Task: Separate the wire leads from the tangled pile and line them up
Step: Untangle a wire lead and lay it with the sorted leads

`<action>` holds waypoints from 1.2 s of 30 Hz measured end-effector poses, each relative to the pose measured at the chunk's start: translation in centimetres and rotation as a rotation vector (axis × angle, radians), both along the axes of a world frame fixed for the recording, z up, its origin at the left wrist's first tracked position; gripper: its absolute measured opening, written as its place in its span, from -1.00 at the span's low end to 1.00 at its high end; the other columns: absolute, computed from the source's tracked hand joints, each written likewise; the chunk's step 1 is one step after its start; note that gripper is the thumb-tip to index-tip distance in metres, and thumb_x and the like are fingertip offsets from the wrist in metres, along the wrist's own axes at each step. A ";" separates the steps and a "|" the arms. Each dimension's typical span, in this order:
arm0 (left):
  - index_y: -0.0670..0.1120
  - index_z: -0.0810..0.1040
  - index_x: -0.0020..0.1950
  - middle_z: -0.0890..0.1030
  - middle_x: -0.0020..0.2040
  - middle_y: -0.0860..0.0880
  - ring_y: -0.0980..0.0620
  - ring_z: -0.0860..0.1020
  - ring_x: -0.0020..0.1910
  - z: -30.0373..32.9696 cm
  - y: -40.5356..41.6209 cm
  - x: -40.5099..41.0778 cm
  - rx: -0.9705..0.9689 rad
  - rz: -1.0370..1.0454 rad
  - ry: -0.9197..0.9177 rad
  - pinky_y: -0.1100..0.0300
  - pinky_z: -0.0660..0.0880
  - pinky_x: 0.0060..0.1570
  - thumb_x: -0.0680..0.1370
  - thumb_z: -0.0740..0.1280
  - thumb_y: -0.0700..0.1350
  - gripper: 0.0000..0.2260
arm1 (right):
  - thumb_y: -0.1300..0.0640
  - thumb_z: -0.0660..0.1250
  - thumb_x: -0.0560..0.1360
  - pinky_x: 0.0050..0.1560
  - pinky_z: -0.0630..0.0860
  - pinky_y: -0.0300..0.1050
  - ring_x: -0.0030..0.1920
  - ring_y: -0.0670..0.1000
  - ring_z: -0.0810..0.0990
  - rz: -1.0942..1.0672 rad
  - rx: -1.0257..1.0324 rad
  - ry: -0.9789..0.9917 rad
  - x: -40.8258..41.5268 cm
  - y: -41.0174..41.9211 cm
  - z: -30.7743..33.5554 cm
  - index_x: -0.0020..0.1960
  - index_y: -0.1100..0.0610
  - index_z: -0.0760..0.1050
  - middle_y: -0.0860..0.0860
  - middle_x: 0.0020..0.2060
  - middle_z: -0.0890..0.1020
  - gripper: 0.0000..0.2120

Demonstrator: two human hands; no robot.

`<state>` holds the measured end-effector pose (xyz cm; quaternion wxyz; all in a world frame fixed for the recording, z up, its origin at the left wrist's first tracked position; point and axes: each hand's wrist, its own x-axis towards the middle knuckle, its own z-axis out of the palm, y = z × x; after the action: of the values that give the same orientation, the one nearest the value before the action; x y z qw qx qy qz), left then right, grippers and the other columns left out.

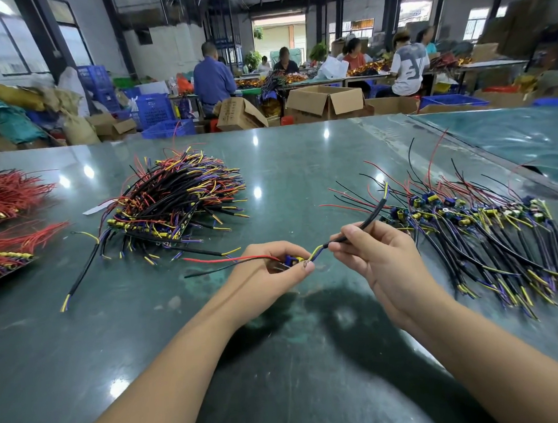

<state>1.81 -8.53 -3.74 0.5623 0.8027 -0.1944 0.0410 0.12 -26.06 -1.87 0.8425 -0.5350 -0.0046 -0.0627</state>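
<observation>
Hands: left hand point(274, 269) grip pinches wire lead point(352, 233); right hand point(375, 258) likewise; no legible writing.

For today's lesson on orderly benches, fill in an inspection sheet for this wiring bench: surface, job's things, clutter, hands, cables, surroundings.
Surface: green table, glossy, with lamp glare.
Job's things: tangled pile at centre left; lined-up row on the right; one lead held between both hands.
Clutter: red wire bundles at the left edge; a loose black cable lying alone.
Hands: left hand pinches the lead's small blue part; right hand pinches its black sleeve.
Cables: nothing seen besides the leads.
Surroundings: seated workers, cardboard boxes, blue crates.
</observation>
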 end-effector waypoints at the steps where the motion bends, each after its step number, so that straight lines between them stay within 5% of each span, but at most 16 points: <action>1: 0.03 0.66 -0.20 0.49 -0.39 0.09 0.12 0.35 -0.41 0.0 0.0 0.0 -0.011 0.015 0.000 0.31 0.27 -0.39 0.46 0.46 -0.13 -0.93 | 0.32 0.24 0.56 -0.21 0.59 -0.26 -0.31 -0.03 0.66 0.005 0.002 -0.006 0.0 0.1 0.0 -0.13 0.27 0.47 0.12 -0.31 0.64 -0.90; 5: 0.05 0.66 -0.21 0.54 -0.38 0.04 0.06 0.41 -0.33 0.3 -0.2 -0.1 -0.101 0.025 0.068 0.20 0.34 -0.26 0.40 0.50 -0.03 -0.95 | 0.33 0.24 0.56 -0.21 0.59 -0.26 -0.29 -0.03 0.66 0.026 0.023 -0.025 -0.2 0.2 0.0 -0.15 0.25 0.49 0.11 -0.31 0.66 -0.88; 8: 0.04 0.66 -0.23 0.55 -0.39 0.08 0.12 0.42 -0.37 0.4 -0.3 -0.2 -0.124 0.040 0.071 0.34 0.36 -0.31 0.29 0.55 0.03 -0.85 | 0.32 0.24 0.56 -0.20 0.58 -0.26 -0.29 -0.03 0.66 0.030 0.027 -0.033 -0.3 0.2 0.0 -0.14 0.25 0.49 0.10 -0.30 0.66 -0.88; 12: -0.07 0.66 -0.23 0.59 -0.33 -0.01 0.09 0.53 -0.31 0.7 -0.4 -0.4 -0.248 0.035 0.153 0.27 0.51 -0.18 0.39 0.48 0.02 -0.83 | 0.33 0.24 0.55 -0.21 0.58 -0.27 -0.29 -0.03 0.66 0.040 0.057 -0.028 -0.2 0.3 0.1 -0.15 0.25 0.49 0.11 -0.31 0.66 -0.88; 15: -0.07 0.66 -0.26 0.63 -0.32 0.00 0.11 0.58 -0.31 0.8 -0.3 -0.3 -0.331 0.073 0.235 0.27 0.56 -0.18 0.56 0.31 -0.14 -0.78 | 0.33 0.23 0.55 -0.20 0.58 -0.27 -0.27 -0.01 0.67 0.067 0.066 -0.045 -0.3 0.4 0.1 -0.15 0.26 0.49 0.12 -0.29 0.67 -0.88; 21: -0.17 0.60 -0.14 0.62 -0.34 -0.04 0.11 0.56 -0.36 1.2 0.0 -0.1 -0.560 0.060 0.387 0.30 0.55 -0.25 0.55 0.26 -0.27 -0.86 | 0.31 0.23 0.54 -0.15 0.59 -0.23 -0.21 0.02 0.69 0.150 0.056 -0.074 -0.6 0.7 0.1 -0.14 0.25 0.51 0.15 -0.21 0.68 -0.88; 27: -0.18 0.62 -0.16 0.63 -0.34 -0.06 0.12 0.57 -0.38 0.9 -0.1 -0.1 -0.553 0.110 0.338 0.31 0.55 -0.28 0.54 0.28 -0.33 -0.85 | 0.26 0.21 0.58 -0.28 0.55 -0.30 -0.40 -0.08 0.57 0.013 0.060 -0.071 0.0 -0.2 0.7 -0.14 0.21 0.53 0.07 -0.24 0.63 -0.83; 36: -0.14 0.68 -0.22 0.64 -0.29 -0.11 0.09 0.59 -0.33 1.0 0.0 -0.3 -0.561 0.007 0.370 0.28 0.57 -0.24 0.51 0.30 -0.35 -0.78 | 0.28 0.22 0.56 -0.30 0.52 -0.37 -0.35 -0.14 0.53 -0.039 0.352 -0.048 0.7 -0.8 0.9 -0.08 0.17 0.51 0.03 -0.28 0.57 -0.89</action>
<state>1.47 -8.50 -2.78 0.7869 0.6112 -0.0676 -0.0516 0.87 -26.87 -0.99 0.9215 -0.3775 -0.0034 -0.0916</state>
